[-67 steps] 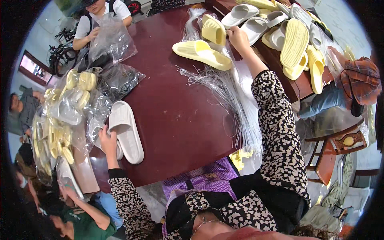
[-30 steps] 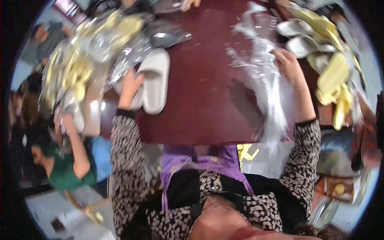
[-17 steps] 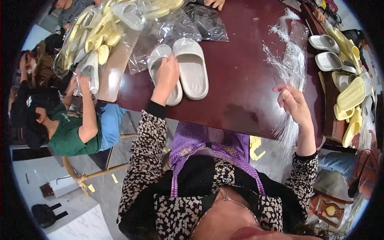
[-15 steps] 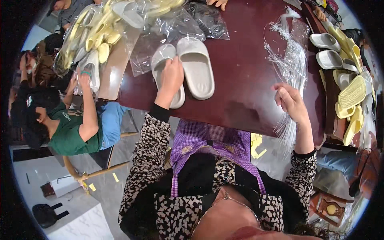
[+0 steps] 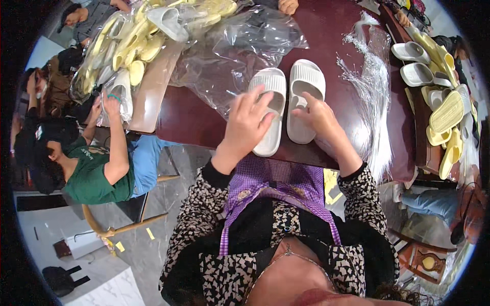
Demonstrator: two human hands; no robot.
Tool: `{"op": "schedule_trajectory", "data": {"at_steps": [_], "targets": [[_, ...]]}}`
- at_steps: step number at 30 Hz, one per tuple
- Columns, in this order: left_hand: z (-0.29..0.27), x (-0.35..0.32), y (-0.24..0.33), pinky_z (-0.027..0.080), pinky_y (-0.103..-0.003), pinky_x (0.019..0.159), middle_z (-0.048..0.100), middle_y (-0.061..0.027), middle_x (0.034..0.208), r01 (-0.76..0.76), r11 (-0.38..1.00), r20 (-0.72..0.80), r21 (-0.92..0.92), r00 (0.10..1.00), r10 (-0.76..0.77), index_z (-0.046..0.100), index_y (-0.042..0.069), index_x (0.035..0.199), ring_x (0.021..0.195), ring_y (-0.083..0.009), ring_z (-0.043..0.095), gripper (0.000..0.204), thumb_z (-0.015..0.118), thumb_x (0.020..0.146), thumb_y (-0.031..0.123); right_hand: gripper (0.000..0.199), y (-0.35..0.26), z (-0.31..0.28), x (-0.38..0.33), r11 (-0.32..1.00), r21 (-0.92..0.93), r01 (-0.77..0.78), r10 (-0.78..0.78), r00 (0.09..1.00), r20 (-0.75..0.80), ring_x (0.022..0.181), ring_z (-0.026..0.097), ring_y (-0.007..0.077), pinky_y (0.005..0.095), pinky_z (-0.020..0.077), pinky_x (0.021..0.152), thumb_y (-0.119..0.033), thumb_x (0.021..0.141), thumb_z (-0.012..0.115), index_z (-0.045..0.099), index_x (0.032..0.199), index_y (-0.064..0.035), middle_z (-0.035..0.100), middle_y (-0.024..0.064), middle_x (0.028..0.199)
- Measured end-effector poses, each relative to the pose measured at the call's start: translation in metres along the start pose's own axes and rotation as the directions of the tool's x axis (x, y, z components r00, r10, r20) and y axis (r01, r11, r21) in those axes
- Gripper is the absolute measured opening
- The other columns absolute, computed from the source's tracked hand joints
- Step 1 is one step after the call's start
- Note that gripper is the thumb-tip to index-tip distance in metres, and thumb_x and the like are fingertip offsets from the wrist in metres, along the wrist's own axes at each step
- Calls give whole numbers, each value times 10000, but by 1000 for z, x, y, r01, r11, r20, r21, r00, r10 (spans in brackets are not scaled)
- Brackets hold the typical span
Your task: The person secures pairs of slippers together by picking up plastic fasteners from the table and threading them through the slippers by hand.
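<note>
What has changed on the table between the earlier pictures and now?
The right hand left the bundle of clear plastic strips and came over to the right white slipper. The left hand stays on the left white slipper. The pair now lies side by side before the person. The clear bags and yellow slippers stayed put.

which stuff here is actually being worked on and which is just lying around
In hand:
left hand on left white slipper
right hand on right white slipper

Lying about:
clear bags
yellow slippers
bundle of clear strips
</note>
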State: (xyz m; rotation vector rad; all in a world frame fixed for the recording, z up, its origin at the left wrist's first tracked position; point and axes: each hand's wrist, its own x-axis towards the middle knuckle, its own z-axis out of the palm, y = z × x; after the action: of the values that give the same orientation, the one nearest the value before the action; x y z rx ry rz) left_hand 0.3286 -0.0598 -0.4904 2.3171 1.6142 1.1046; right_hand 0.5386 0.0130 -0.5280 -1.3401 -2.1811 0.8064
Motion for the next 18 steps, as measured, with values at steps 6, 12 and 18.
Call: {"op": "schedule_trajectory", "data": {"at_steps": [6,12,18], "targets": [[5,-12,-53,292,-497,1000,418,-170,1364,30,852,34,523,998,-56,474,109,1310,1256,-357,343,607,689,769,279,644,-5,8,0,993,-111,-48,47,999,-8,770,644,355,424,496,679,-369,783,700,486,1247,23,658,211,798],[-1,-13,-114,368,-464,938,435,-189,1337,10,783,38,622,998,-43,486,111,1284,1160,-345,458,540,647,800,287,675,0,19,-10,990,-138,-8,1,999,-54,787,642,374,440,495,691,-397,785,692,476,1230,62,659,217,800],[-19,-9,-142,443,-422,786,603,-137,1052,-105,661,190,743,980,-58,606,120,1100,944,-298,578,282,543,830,171,646,26,20,-25,992,-120,30,-42,994,-98,785,641,382,448,493,699,-382,807,670,471,1222,72,656,223,802]]}}
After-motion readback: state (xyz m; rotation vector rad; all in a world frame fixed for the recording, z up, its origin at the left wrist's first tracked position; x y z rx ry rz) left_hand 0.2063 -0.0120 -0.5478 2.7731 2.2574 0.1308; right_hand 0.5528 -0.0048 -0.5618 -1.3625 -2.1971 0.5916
